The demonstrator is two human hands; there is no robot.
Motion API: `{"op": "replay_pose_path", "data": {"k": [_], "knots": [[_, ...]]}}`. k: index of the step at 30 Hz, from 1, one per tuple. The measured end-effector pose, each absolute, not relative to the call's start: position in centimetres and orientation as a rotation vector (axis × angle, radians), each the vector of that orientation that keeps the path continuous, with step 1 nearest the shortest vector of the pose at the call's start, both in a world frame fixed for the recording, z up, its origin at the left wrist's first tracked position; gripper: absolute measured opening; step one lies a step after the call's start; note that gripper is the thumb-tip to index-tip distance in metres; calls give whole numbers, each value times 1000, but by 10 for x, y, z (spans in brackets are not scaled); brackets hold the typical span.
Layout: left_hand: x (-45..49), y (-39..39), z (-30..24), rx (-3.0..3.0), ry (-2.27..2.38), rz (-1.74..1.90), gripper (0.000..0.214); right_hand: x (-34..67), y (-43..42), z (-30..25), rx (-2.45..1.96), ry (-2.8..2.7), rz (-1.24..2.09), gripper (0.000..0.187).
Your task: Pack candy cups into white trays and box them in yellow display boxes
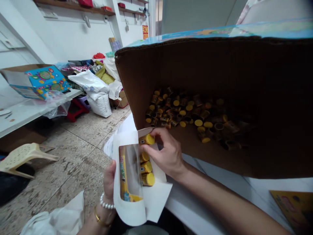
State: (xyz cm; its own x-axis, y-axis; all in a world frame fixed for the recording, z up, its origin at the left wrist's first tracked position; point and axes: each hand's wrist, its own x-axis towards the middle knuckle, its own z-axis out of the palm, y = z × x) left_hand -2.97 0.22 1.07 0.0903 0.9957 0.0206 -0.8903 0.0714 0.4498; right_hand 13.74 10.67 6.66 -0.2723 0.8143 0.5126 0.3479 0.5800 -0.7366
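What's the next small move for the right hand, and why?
Probably ease the uppermost yellow-lidded tub into line with the three tubs below it. The right hand has thumb and fingers at that tub, it seems slightly askew from the row, and the left hand supports the windowed carton, whose flaps are open.

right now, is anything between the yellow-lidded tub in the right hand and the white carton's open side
Nothing visible: the right hand holds the yellow-lidded tub at the open side of the white carton, beside three more tubs.
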Motion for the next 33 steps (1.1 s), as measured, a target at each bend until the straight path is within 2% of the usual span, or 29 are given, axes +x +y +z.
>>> {"op": "replay_pose_path", "data": {"k": [3,6,9,11,15,17,19,22,27,29,31,33], "knots": [[-27,-1,8,437,369,1514,34,136,103,60,-914,-2129,415,14],[-29,-2,10,516,400,1488,31,136,96,66,-895,-2250,329,20],[-35,-4,13,540,476,1472,32,136,86,80,-813,-2184,456,20],[-38,-6,15,534,526,1482,30,137,82,90,-709,-2175,783,17],[-39,-9,17,476,545,1505,27,141,84,104,-565,-1854,1890,25],[-35,-9,20,444,541,1533,28,141,82,107,-596,-1812,2046,38],[-30,-8,25,450,500,1557,27,140,72,108,-743,-1988,1824,38],[-25,-8,31,497,379,1567,26,136,57,106,-933,-2139,1419,16],[-36,-10,22,485,244,1445,29,149,93,99,-649,-2116,1486,22],[-43,-9,13,461,192,1465,32,164,129,88,-815,-2080,1146,28],[-47,-5,7,444,168,1520,36,178,165,70,-1113,-2171,510,26],[-48,2,5,459,162,1546,39,189,190,51,-1214,-2280,222,26]]}}
